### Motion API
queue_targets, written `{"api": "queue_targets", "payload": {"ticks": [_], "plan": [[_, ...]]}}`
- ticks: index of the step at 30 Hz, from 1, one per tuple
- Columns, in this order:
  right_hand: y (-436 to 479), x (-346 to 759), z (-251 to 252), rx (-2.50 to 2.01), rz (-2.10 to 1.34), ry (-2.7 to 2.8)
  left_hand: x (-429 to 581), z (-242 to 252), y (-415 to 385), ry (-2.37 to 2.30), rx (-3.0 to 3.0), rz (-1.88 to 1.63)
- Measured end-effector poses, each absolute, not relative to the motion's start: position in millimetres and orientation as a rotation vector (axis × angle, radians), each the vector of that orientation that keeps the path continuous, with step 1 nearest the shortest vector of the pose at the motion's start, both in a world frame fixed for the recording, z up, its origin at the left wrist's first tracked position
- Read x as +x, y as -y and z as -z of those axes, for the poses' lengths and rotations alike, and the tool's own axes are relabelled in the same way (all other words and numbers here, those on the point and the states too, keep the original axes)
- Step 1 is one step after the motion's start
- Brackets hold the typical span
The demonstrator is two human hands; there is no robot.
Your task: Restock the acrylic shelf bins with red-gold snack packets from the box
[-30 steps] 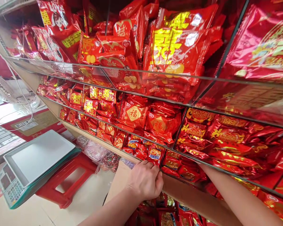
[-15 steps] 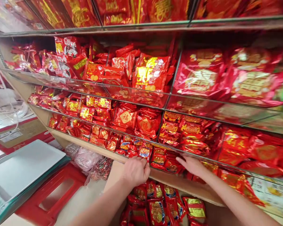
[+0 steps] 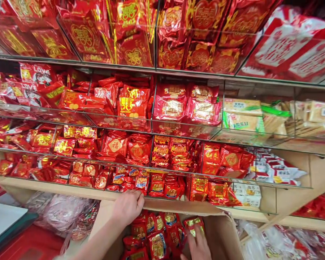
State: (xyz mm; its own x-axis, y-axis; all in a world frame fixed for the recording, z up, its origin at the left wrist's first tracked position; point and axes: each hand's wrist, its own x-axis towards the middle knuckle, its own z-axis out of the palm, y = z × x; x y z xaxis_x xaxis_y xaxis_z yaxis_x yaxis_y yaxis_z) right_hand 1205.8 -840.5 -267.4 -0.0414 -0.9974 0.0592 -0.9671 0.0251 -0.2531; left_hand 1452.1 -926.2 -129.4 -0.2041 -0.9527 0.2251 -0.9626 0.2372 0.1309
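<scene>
My left hand [image 3: 128, 206] is curled over the top edge of an open cardboard box [image 3: 222, 234] that stands under the lowest shelf, right below a bin of small red snack packets [image 3: 157, 186]. The box holds several red and gold foil packets [image 3: 157, 238]. My right hand [image 3: 197, 245] reaches down into the box with its fingers stretched over those packets, close to a gold packet [image 3: 193, 221]. Nothing shows in its grasp.
Glass-fronted shelves [image 3: 151, 128] full of red foil snack packs fill the wall ahead. Yellow and green biscuit packs [image 3: 243, 115] lie at the right. A white scale plate [image 3: 2, 220] sits on a red stool [image 3: 29, 245] at the lower left, next to plastic bags of sweets [image 3: 62, 213].
My right hand has come out of the lowest shelf bin and gone down into the box. My left hand stays on the box edge. The view has pulled back and swung right.
</scene>
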Motion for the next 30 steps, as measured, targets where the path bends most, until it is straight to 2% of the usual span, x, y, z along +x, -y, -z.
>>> {"api": "queue_targets", "payload": {"ticks": [3,6,14,26,30], "plan": [[862.7,1195.2,288.1,-1.850,0.255,-2.393,1452.8,129.8,925.8,2.236,1.788,-0.037],[871.2,1188.1,301.9,-1.717,0.189,-2.390,1452.7,128.9,925.7,2.231,1.803,-0.056],[853.0,1179.4,341.0,-1.802,0.197,-2.442,1451.2,128.4,924.1,2.284,1.796,-0.090],[864.2,1179.2,347.0,-1.627,0.671,-2.488,1451.6,131.6,923.3,2.270,1.794,-0.115],[863.4,1172.0,358.0,-1.568,0.930,-2.360,1451.9,132.7,923.5,2.270,1.800,-0.083]]}}
